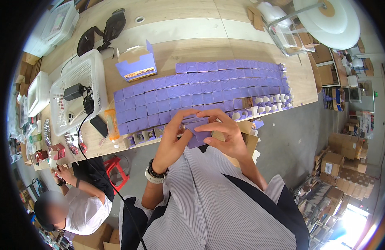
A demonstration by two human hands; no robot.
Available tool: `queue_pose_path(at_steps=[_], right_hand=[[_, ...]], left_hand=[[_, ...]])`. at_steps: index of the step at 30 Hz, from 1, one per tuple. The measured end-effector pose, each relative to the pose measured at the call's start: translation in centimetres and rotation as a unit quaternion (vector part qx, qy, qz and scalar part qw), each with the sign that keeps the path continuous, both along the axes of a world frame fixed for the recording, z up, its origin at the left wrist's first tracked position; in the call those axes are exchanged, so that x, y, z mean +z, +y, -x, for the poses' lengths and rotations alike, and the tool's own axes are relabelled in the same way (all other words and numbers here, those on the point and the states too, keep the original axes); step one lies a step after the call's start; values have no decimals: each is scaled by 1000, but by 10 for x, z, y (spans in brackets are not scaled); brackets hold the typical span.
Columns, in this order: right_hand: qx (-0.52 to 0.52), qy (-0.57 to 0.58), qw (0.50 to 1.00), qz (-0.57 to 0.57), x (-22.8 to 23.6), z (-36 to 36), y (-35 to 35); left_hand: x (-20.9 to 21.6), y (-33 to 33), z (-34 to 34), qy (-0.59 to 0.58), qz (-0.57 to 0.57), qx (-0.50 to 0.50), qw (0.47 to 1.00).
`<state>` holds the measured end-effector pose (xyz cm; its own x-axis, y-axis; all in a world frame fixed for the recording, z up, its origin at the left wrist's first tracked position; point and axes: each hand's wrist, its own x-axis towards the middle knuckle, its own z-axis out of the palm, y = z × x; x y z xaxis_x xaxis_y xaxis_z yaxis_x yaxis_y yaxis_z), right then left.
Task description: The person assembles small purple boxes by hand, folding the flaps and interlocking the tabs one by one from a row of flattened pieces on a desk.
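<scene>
Between both hands, close in front of my chest at the table's near edge, is a small purple carton (197, 139). My left hand (174, 139) grips its left side and top with bent fingers. My right hand (226, 135) pinches the carton from the right, its fingertips on the upper face. Beyond the hands, rows of closed purple cartons (171, 91) stand packed side by side on the table. Along the near edge some cartons have raised flaps: a few open cartons (148, 135) at left, and several with white flaps (269, 104) at right.
A purple display box (136, 66) stands behind the rows. Left are a white basket (100, 68) holding black adapters, an orange bottle (111, 121) and a black phone (99, 126). Another person (86, 208) works at lower left beside a red stool (120, 177). An open cardboard box (250, 143) is near my right hand.
</scene>
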<state>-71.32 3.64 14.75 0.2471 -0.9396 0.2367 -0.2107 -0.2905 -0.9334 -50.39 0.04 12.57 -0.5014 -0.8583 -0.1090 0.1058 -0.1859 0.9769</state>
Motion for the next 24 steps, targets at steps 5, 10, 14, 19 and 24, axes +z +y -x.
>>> queue_pose_path(at_steps=[5,10,14,19,24], right_hand=[[-60,42,997,-29,2,-9,-1],[-89,87,990,-67,8,-11,-2],[-129,179,975,-20,-3,-15,0],[-145,240,959,42,-10,-19,-2],[-99,152,983,-40,-5,-8,-4]], left_hand=[[8,-6,-16,15,13,-81,996],[6,-3,-13,-35,34,-79,996],[5,-4,-11,-60,62,-77,993],[3,-6,-11,-66,68,-82,992],[-2,-6,-14,-34,17,-102,994]])
